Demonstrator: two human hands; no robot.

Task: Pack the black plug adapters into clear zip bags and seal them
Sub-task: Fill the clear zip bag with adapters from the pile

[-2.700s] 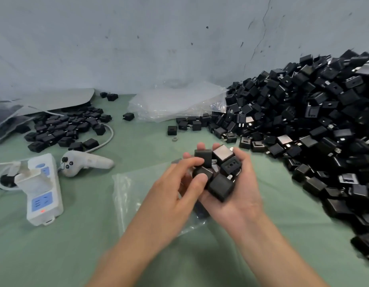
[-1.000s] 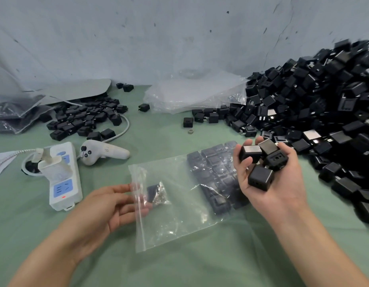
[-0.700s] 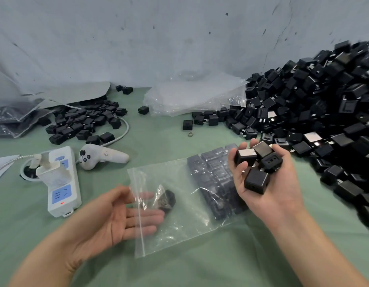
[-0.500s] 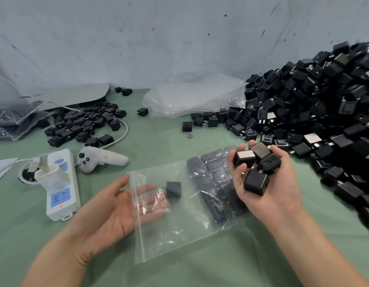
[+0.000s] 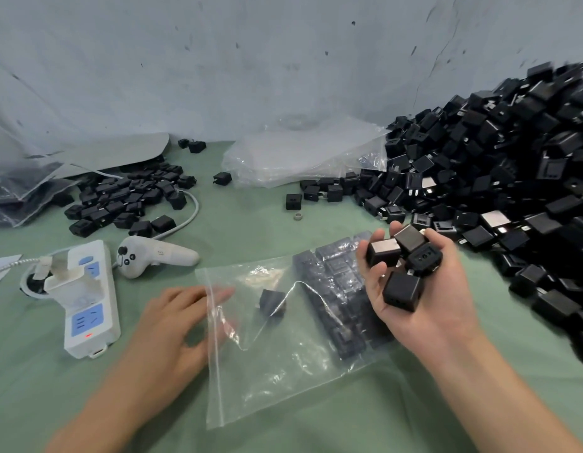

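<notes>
One black cubic plug adapter [image 5: 271,302] was dropped into the clear plastic zip bag [image 5: 283,364], left grip [image 5: 172,325] released; four more adapters [image 5: 402,291] were still clasped, unpacked, in the right grip [image 5: 429,317].

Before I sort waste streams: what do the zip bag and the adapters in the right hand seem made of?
Zip bag: thin clear plastic film, glossy; it creases, glints and is see-through. The adapters in the right hand: probably hard moulded plastic, matte black, sharp-edged.
</notes>
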